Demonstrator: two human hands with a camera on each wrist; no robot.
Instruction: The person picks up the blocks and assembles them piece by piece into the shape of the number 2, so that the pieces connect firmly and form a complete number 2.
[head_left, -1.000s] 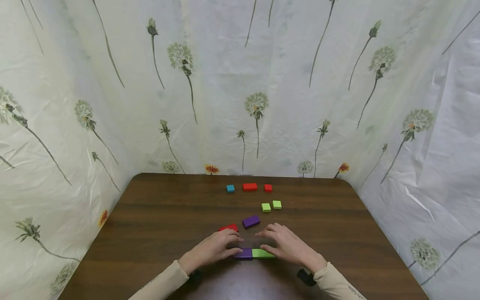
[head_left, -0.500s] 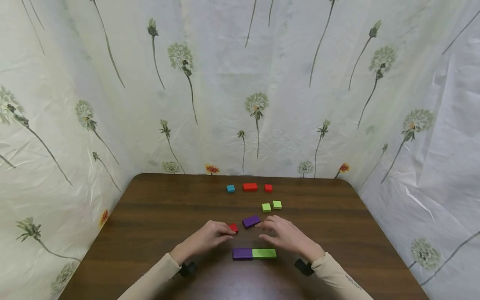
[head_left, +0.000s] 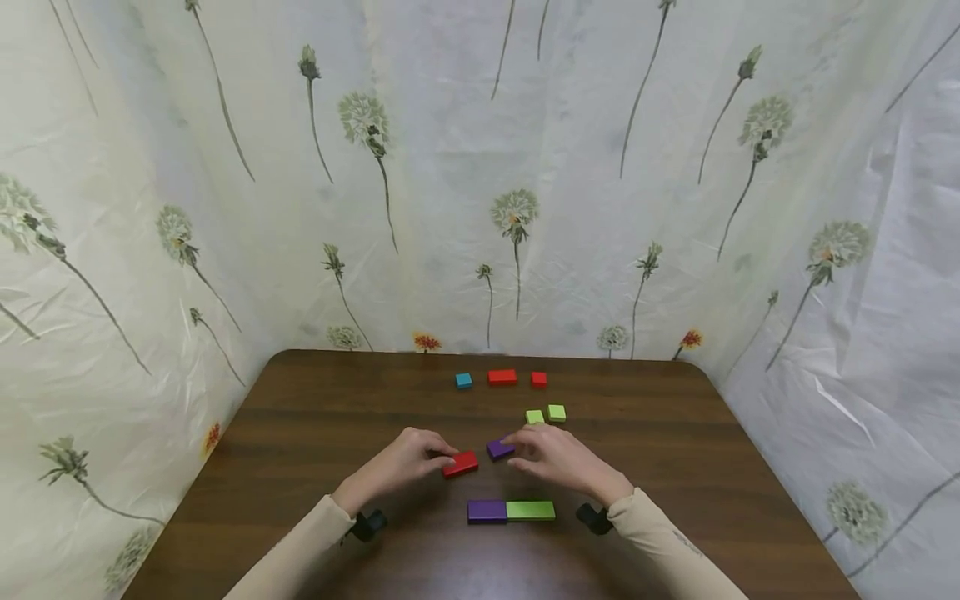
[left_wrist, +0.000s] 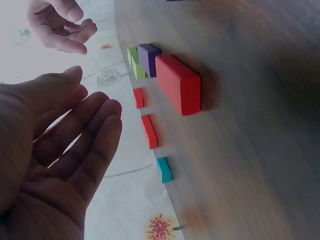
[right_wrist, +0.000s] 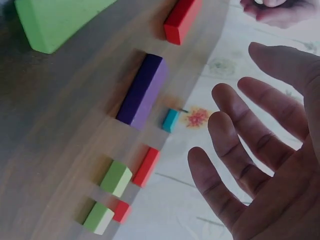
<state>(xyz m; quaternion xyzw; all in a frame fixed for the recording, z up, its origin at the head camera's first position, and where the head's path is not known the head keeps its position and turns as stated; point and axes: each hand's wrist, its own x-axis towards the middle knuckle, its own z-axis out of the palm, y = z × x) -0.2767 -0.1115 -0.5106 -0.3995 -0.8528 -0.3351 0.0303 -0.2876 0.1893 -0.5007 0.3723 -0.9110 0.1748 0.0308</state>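
My left hand [head_left: 403,468] is over the left end of a red rectangular block [head_left: 461,464] in the head view. In the left wrist view its fingers are loosely bent with nothing between them, and the red block [left_wrist: 177,85] lies apart on the table. My right hand [head_left: 564,460] hovers by a purple block [head_left: 497,451], overlapping its right part. Seen from the right wrist, those fingers are spread and empty, beside the purple block [right_wrist: 142,92]. Nearer me, another purple block [head_left: 487,512] and a long green block [head_left: 531,511] lie end to end in a row.
Behind the hands lie two small green blocks [head_left: 557,412]. Along the far side of the brown table [head_left: 315,400] sit a small blue block [head_left: 463,381], a longer red block [head_left: 502,377] and a small red one [head_left: 539,380]. A flowered curtain [head_left: 435,208] surrounds the table.
Both hands have left the purple and green row and moved forward, the left to the red block, the right to the farther purple block. The blocks stay about where they were.
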